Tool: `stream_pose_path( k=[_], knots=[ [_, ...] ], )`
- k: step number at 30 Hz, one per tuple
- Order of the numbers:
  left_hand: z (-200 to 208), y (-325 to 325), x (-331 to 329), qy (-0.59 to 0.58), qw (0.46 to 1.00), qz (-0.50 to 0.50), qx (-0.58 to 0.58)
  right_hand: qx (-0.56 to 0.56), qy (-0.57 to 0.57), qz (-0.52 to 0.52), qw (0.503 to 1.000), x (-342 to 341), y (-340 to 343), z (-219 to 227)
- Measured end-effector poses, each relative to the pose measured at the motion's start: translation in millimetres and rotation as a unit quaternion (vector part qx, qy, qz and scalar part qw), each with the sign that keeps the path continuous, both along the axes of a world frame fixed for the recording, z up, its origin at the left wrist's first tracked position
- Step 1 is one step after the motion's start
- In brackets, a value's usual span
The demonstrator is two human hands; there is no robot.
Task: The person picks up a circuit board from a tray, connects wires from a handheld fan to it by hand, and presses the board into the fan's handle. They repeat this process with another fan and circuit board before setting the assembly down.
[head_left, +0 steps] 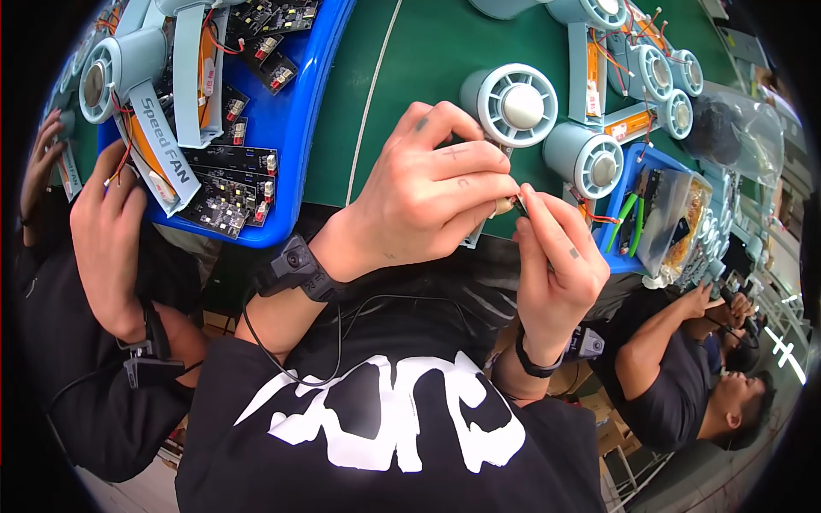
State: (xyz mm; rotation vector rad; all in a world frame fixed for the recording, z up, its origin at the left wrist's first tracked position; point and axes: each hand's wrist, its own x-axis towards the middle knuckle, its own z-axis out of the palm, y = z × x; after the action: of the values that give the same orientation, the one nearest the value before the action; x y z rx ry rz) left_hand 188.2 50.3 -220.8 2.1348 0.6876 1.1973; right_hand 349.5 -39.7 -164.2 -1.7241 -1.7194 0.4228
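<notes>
My left hand is closed around the handle of a light-blue handheld fan. The fan's round head with its silver hub shows above my knuckles, while most of the handle is hidden by my fingers. My right hand is closed in a pinch close to my left fingertips, over the lower part of the handle. A small dark and tan piece shows between the fingertips of both hands, too small to name. Just right of my hands stands another light-blue fan with wires at its handle.
On the left, a blue tray holds black circuit boards and fan bodies; a co-worker's hand touches it. More fans with orange batteries lie at right. A blue bin there holds green-handled pliers. Another person works far right.
</notes>
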Motion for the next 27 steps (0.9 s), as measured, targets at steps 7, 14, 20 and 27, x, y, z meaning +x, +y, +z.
stream_pose_path(
  k=[7,14,20,27],
  knots=[
    [-1.9,-2.7,2.0,-0.018,0.999,-0.004,-0.044,-0.001,-0.008,0.008,1.0,1.9,-0.1,2.6],
    [-0.5,2.2,-1.4,-0.013,0.999,-0.025,-0.027,-0.061,0.067,-0.024,0.996,5.2,-0.4,7.0],
    [17.1,0.4,2.0,-0.035,0.999,-0.023,0.031,-0.038,0.141,-0.019,0.989,6.0,-3.5,13.2],
    [54.9,-37.5,7.8,-0.001,0.99,0.12,-0.069,-0.108,0.339,-0.088,0.93,-1.8,-9.0,46.3]
  ],
)
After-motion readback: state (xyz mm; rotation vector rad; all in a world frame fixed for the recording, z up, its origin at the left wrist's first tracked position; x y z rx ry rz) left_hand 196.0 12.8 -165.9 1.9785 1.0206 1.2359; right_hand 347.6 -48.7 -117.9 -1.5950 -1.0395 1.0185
